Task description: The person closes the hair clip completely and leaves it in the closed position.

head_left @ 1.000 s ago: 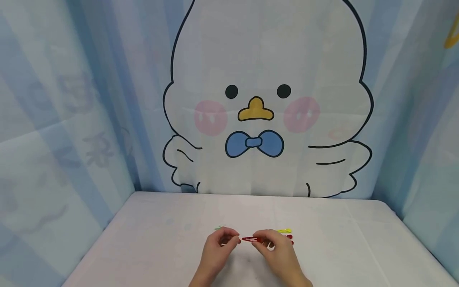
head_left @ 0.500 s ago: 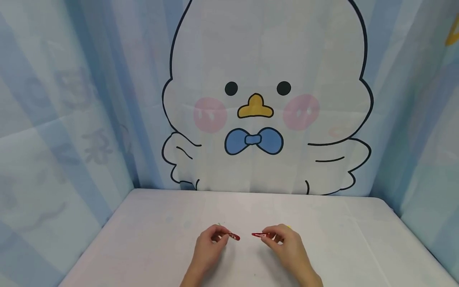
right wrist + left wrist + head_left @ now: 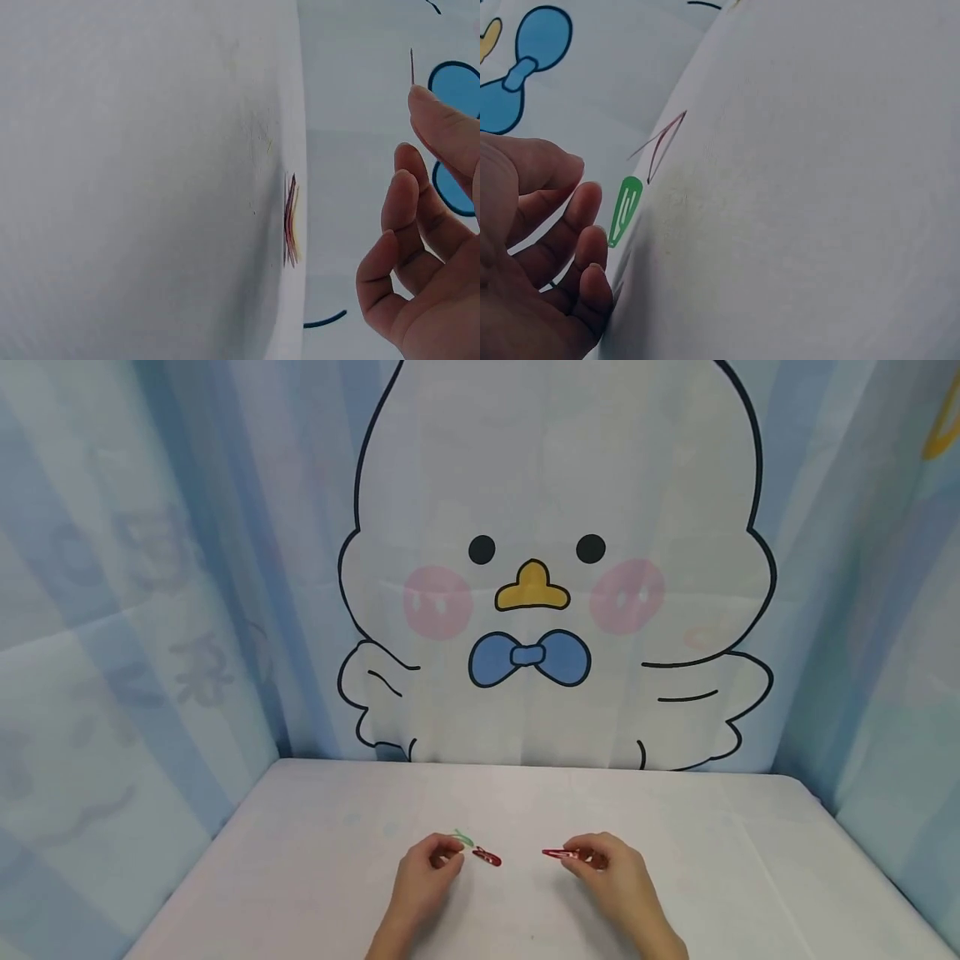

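My left hand (image 3: 427, 872) holds nothing; its fingers are loosely bent, with the fingertips close to a red snap hair clip (image 3: 487, 857) on the table. In the left wrist view that red hair clip (image 3: 660, 144) shows a V-shaped profile, its parts spread apart. A green hair clip (image 3: 625, 210) lies next to it, partly behind the left hand in the head view. Between thumb and fingers, my right hand (image 3: 618, 877) pinches another red hair clip (image 3: 558, 853), pointing left above the table. From the right wrist, only that clip's thin tip (image 3: 412, 67) shows beyond the thumb.
A small group of red and yellow hair clips (image 3: 291, 221) lies on the table beyond the right hand, hidden in the head view. The white-covered table (image 3: 337, 827) meets a curtain (image 3: 525, 718) with a cartoon bird at its back edge.
My left hand has let go of its red hair clip, leaving it on the table, and drawn back left. My right hand has moved right with its red hair clip.
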Available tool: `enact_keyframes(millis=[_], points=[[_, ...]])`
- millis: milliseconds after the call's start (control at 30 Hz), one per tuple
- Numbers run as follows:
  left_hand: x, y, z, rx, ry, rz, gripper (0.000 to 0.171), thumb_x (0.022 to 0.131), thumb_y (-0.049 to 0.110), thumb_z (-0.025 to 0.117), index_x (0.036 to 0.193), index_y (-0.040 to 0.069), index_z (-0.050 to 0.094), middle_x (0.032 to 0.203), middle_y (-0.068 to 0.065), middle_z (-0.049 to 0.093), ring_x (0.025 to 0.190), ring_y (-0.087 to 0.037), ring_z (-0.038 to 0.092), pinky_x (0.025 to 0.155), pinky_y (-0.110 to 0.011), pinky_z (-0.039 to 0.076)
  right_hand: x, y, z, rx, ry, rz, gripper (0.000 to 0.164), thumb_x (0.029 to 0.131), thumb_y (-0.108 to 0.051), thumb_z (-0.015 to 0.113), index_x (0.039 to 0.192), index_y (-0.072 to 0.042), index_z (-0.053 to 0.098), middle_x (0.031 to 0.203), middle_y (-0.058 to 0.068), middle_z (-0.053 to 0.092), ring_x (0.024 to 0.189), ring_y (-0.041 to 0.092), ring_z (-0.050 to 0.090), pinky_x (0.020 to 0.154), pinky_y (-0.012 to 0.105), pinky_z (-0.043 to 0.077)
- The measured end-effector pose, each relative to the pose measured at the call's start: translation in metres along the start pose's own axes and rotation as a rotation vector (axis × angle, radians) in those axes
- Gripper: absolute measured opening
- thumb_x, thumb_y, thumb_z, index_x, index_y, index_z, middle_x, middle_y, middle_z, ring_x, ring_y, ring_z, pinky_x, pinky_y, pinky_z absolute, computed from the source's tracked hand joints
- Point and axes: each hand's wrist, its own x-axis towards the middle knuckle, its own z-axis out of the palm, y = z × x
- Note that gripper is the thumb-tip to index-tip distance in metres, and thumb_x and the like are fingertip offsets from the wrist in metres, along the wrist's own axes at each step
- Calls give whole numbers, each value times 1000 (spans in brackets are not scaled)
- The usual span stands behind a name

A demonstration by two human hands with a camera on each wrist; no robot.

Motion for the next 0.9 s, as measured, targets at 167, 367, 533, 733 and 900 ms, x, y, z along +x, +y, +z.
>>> enact_keyframes(millis=[167,367,533,733,900], points=[[10,-1,-1,35,-27,-36,13,87,2,70,98,8,69,86,1,62,77,-16,54,66,-29,47,4,5,-12,-49,-40,83,16,80,-12,86,92,-17,77,81,-9,62,73,10,53,65,26,44],[21,-3,-8,98,-9,-42,14,88,1,71,100,8,68,87,0,62,78,-16,56,70,-34,48,8,16,-21,-79,-84,129,14,80,-14,85,91,-17,77,81,-8,63,71,12,54,61,26,43],[26,-6,-11,134,6,-24,14,86,1,72,99,7,68,86,0,62,76,-15,55,69,-33,47,10,25,-26,-89,-125,182,13,82,-19,85,92,-18,77,83,-6,64,71,15,52,59,28,42],[33,-7,-17,213,-27,-14,12,88,2,71,98,7,67,89,-1,61,77,-17,53,70,-36,47,11,30,-30,-122,-163,216,14,82,-15,85,93,-17,76,83,-5,63,73,16,52,61,30,43],[38,-8,-21,241,-76,-26,9,89,4,71,97,7,68,88,-1,61,81,-19,53,75,-39,48,11,33,-32,-142,-187,215,15,80,-12,85,91,-17,76,79,-4,60,74,15,52,64,30,43]])
